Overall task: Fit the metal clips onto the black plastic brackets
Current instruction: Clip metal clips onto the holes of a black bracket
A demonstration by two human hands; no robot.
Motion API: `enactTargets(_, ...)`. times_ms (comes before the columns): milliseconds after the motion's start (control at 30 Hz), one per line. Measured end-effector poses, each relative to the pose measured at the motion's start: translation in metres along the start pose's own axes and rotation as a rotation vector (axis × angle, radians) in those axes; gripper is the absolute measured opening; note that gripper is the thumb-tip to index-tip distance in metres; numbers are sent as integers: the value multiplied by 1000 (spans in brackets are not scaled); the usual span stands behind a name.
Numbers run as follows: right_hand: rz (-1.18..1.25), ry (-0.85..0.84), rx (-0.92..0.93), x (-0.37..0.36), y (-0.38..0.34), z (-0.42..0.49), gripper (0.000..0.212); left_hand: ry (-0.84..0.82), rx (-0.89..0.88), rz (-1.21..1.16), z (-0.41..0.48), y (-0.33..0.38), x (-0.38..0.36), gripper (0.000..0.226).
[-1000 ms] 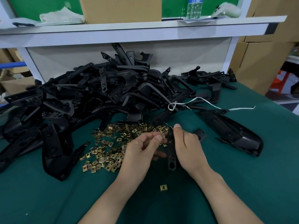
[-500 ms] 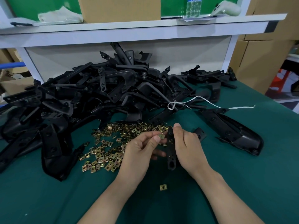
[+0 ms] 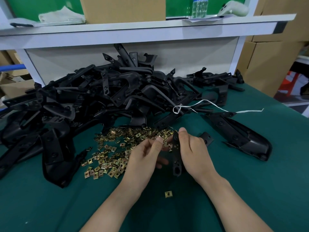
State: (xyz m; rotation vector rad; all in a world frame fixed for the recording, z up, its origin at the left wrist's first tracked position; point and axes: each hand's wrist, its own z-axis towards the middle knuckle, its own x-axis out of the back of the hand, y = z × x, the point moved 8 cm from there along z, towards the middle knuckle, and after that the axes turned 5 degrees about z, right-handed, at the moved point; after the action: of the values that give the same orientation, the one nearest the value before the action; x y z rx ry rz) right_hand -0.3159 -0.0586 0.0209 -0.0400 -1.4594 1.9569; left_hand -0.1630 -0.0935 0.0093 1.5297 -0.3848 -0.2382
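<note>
My right hand [image 3: 194, 154] grips the long black plastic bracket [image 3: 176, 156], pointing away from me; my left hand [image 3: 147, 154] pinches a brass-coloured metal clip [image 3: 165, 142] at its far end.

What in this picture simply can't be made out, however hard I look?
- Head view: whether the left hand pinches anything; its own thumb and curled fingers cover the spot.
- Head view: the far side of the bracket, hidden by the right hand gripping it.
- Head view: the bottle on the shelf, cut off by the top edge.
- Head view: how many pieces the heap holds; they cover one another.
</note>
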Motion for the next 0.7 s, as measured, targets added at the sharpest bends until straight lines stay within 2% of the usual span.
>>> enactTargets(233,-10,0,-4,0,-2,0,66,-20,10,39,1,-3,-1,32)
enactTargets(433,-5,12,-1,0,-2,0,61,-25,8,76,1,-5,-2,29)
enactTargets(700,-43,-42,-1,-4,3,2,82,-32,-3,111,1,-5,-3,28)
